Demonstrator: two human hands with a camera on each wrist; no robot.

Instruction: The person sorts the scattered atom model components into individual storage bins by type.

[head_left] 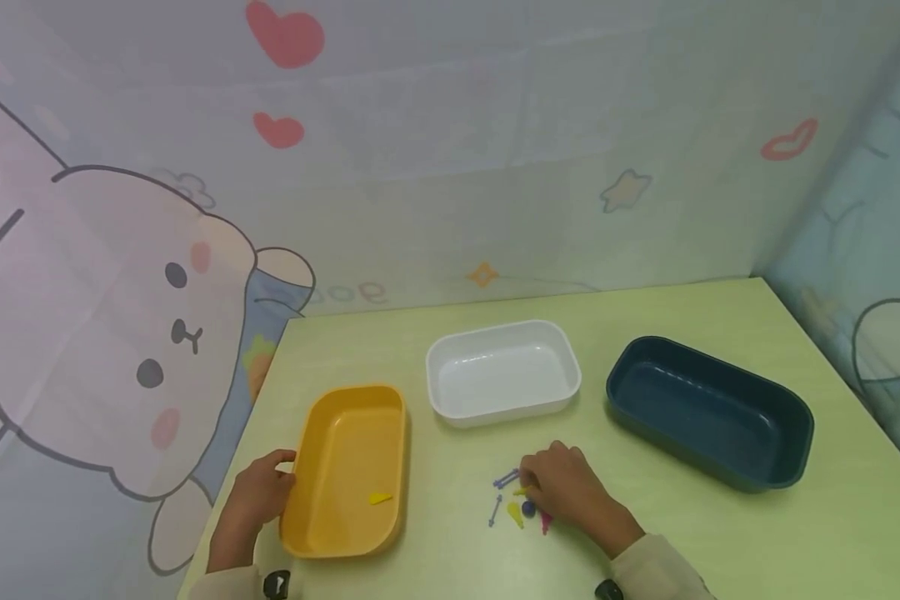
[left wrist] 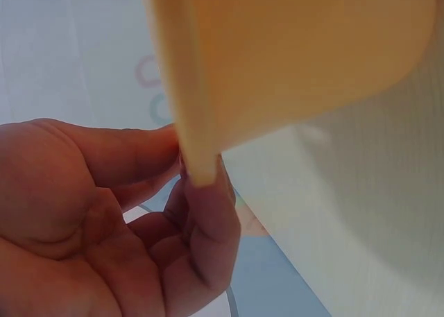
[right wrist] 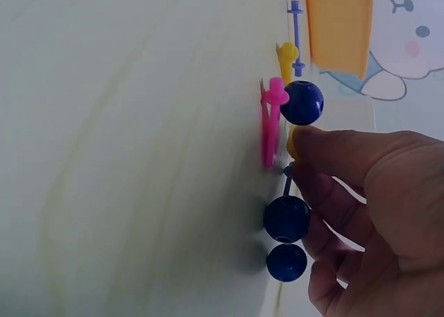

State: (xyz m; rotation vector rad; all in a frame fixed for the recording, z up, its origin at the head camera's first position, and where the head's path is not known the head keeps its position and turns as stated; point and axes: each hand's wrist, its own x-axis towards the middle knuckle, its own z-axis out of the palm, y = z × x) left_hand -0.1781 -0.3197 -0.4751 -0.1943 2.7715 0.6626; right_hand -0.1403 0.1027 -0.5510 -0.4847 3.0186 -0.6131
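Observation:
My left hand (head_left: pixel 261 492) grips the left rim of an orange-yellow tray (head_left: pixel 337 467), thumb and fingers on either side of the edge in the left wrist view. A small yellow peg-like piece (head_left: pixel 379 498) lies inside that tray. Over a group of small plastic pieces, my right hand (head_left: pixel 566 483) pinches another yellow piece (right wrist: pixel 294 143) between thumb and forefinger, mostly covered by them. Around the fingers lie dark blue beads (right wrist: pixel 286 218), a pink peg (right wrist: pixel 273 123), a yellow peg (head_left: pixel 515 514) and purple rods (head_left: pixel 495 510).
A white tray (head_left: pixel 504 375) stands at the back middle of the pale green table (head_left: pixel 450 533). To the right is a dark blue tray (head_left: pixel 712 417), set at an angle. A printed cloth backdrop (head_left: pixel 450 167) rises behind the table.

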